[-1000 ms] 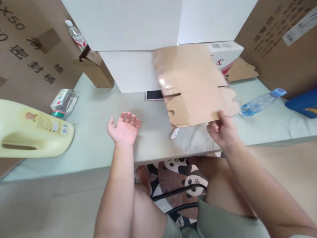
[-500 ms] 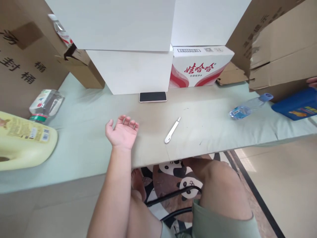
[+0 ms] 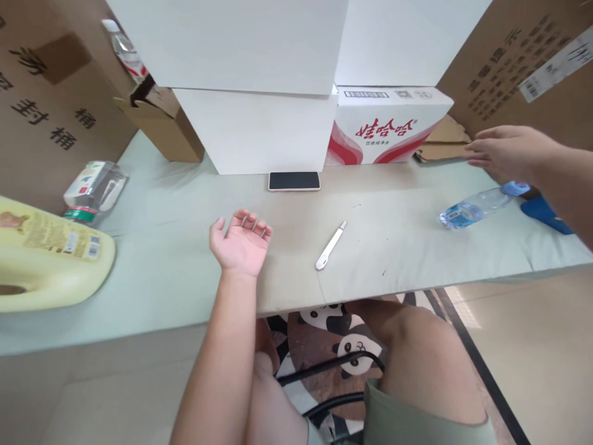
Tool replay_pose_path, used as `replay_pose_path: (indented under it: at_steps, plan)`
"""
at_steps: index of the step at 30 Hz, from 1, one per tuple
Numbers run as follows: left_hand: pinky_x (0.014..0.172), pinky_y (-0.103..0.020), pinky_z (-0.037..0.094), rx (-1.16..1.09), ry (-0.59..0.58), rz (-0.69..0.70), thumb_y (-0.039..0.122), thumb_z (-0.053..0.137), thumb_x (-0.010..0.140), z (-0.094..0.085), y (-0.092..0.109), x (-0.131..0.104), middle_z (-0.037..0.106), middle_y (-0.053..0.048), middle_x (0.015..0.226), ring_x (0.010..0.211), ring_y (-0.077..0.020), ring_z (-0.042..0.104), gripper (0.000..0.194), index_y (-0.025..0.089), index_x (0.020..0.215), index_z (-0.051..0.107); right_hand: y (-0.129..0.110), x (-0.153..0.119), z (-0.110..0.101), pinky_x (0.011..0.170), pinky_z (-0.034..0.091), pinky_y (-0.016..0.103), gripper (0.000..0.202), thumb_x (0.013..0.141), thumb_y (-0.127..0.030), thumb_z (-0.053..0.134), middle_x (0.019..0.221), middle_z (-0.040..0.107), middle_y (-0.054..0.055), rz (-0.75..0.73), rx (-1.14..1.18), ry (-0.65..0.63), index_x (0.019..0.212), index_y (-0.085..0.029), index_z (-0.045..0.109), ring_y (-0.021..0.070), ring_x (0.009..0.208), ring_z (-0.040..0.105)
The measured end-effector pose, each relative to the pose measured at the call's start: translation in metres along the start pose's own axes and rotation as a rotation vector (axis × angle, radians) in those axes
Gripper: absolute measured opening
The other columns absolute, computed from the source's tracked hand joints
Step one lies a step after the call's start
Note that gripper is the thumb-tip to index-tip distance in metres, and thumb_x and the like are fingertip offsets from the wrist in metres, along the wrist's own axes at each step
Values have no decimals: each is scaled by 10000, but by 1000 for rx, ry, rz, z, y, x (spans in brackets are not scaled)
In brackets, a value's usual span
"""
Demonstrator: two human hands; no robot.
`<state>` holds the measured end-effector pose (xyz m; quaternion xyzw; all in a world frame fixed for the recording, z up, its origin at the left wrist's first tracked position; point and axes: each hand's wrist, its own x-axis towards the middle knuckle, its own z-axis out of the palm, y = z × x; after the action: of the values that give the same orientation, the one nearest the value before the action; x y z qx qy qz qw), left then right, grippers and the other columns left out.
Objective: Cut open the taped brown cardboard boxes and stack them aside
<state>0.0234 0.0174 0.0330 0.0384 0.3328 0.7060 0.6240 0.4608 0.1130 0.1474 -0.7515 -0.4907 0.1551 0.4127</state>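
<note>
Right hand [image 3: 512, 151]: you are holding it palm down, fingers mostly straight and close together; its underside is hiding, so you are not seeing whether it is gripping anything.
Left hand [image 3: 243, 247]: you are resting it palm up, thumb apart, fingers loosely curling, gripping nothing.
Flat cardboard [image 3: 442, 148]: lying just beyond your right fingertips, partly hiding behind the red-and-white box [image 3: 382, 133]; you are not getting a clear count of its layers.
Blue container [image 3: 546, 215]: your right forearm is covering part of it.
Yellow jug [image 3: 50, 259]: the left edge is cutting it off.
Big cartons [image 3: 34, 148]: 2 are standing, 1 at each side, both running out of view.
White panels [image 3: 259, 130]: 3 are showing, the upper 2 running past the top edge.
Clear bottles [image 3: 467, 211]: 3 are showing; the blue-capped 1 is lying near your right hand, the other 2 are at your left.
Small brown box [image 3: 169, 127]: 1 is standing open at the left, its inside staying too dark to read.
Knife [image 3: 331, 246]: 1 is lying on the cloth [image 3: 162, 247], between your hands.
Phone [image 3: 294, 181]: 1 is lying before the lower panel.
</note>
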Motion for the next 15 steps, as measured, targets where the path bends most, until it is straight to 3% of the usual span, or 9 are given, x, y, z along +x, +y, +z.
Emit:
replay_pose_path:
  at_steps: [3,7,15]
  plan:
    - [598,-310,516,-25,-29,-9,469,443,848,-8,6,-7,598,-20,685,567,-147,584,335,189,763,607,-29,-30,26,903,543,272,98,898,-137,663,1164,719,206,101,30,-237,980,-83,672,105,948,734]
    - [601,-299,507,-96,-30,5,459,449,856,-27,26,-15,595,-17,685,559,-138,576,330,189,753,609,-79,-71,72,1006,518,298,124,946,-179,615,1192,697,161,-38,-78,-494,1059,-144,651,122,1009,682]
    - [583,-282,479,-306,-9,85,423,409,895,-59,74,-23,535,1,660,529,-113,518,350,180,732,600,-173,-152,212,989,564,469,306,924,-239,564,1275,680,104,-385,-214,-836,1229,-222,590,236,1019,705]
